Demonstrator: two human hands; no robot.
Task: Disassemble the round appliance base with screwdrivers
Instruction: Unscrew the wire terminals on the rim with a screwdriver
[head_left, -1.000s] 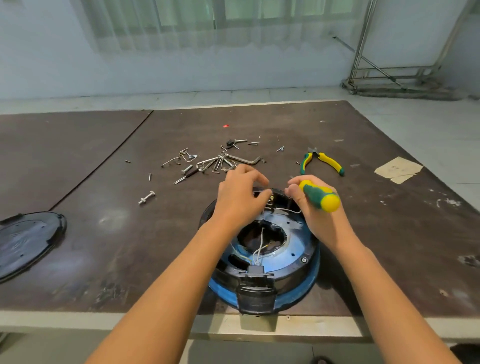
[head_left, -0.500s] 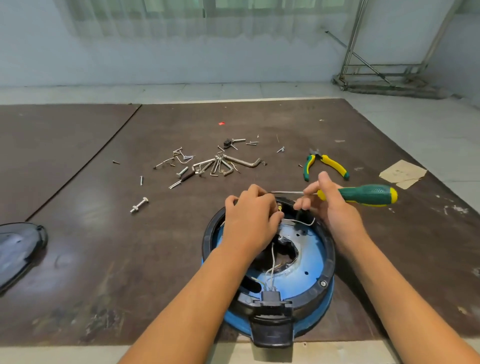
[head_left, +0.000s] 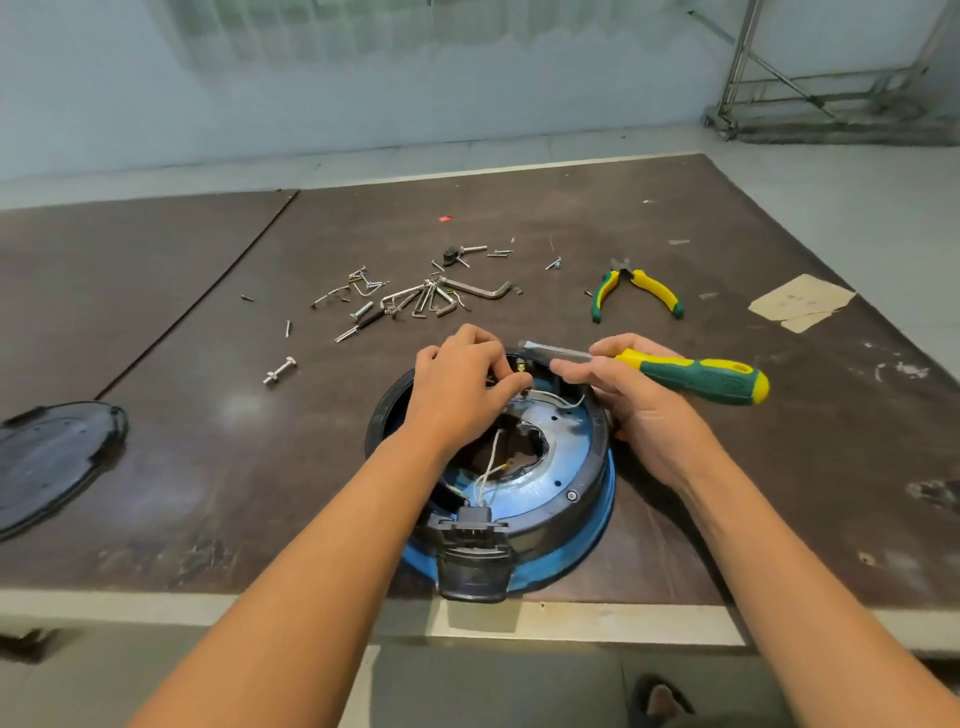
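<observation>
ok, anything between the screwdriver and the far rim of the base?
Yes. The left hand covers the far inner rim of the round base, fingers curled there. The screwdriver in the right hand lies sideways above that rim, tip beside those fingers. White wires also cross the opening.

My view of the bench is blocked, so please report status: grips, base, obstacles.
Left grip curled at far inner rim of base, contents hidden. Right grip holds screwdriver level above the rim. Loose wires lie inside base.
</observation>
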